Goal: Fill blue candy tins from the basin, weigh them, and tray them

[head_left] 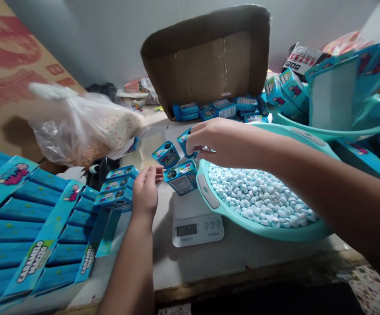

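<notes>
My right hand (209, 136) reaches in from the right, palm down, its fingers bent together beside a small blue candy box (184, 138). Whatever lies within those fingers is hidden. My left hand (146, 189) has its fingers stretched toward another candy box (181, 178), which stands upright on a white digital scale (198, 229); I cannot tell whether they touch. Behind that one stands a further candy box (166, 154). Pale blue, pillow-shaped candies (258, 197) fill a turquoise basin (269, 234) under my right forearm.
Left of my hand stand several candy boxes (116, 194), beside large blue display cartons (29, 218). A tilted cardboard box (209, 61) with small boxes before it stands at the back. Clear plastic bags (88, 118) lie back left; another turquoise tub (334, 131) sits back right.
</notes>
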Demonstrator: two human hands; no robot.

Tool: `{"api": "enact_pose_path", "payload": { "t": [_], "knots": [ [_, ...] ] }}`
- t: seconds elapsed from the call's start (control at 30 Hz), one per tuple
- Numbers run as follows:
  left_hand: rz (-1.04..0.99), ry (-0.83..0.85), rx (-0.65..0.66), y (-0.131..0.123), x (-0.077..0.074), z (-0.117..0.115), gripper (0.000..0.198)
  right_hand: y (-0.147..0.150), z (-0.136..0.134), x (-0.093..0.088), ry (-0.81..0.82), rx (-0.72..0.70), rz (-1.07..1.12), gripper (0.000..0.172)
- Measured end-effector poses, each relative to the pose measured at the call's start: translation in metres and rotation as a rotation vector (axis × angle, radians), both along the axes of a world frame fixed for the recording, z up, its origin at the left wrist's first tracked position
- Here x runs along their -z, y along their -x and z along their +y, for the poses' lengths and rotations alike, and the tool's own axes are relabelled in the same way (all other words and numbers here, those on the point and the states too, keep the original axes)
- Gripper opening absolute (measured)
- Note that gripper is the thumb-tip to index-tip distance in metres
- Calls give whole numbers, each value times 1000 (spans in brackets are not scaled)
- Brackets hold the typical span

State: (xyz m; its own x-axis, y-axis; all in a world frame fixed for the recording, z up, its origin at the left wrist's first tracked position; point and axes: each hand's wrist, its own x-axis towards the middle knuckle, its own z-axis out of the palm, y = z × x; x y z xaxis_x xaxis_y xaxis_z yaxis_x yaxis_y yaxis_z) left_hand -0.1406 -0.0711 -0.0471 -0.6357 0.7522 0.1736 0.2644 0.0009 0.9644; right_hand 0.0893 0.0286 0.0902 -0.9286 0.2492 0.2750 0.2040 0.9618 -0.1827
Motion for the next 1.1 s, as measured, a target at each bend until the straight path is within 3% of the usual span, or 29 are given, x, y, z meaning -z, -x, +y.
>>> {"api": "enact_pose_path", "payload": {
  "t": [0.67, 0.83, 0.97, 1.1],
  "knots": [
    [12, -27, 10, -6, -7, -5, 43, 6, -1, 8, 38, -39, 11, 16],
    [185, -33, 25, -5, -6, -8, 39, 11, -7, 9, 24, -54, -8, 14],
    [201, -125, -39, -9, -9, -8, 34, 15, -23, 4, -31, -28, -115, 19],
    [234, -265, -149, -24, -17, -14, 24, 16, -40, -2, -69, -131, -193, 23]
  ]
}}
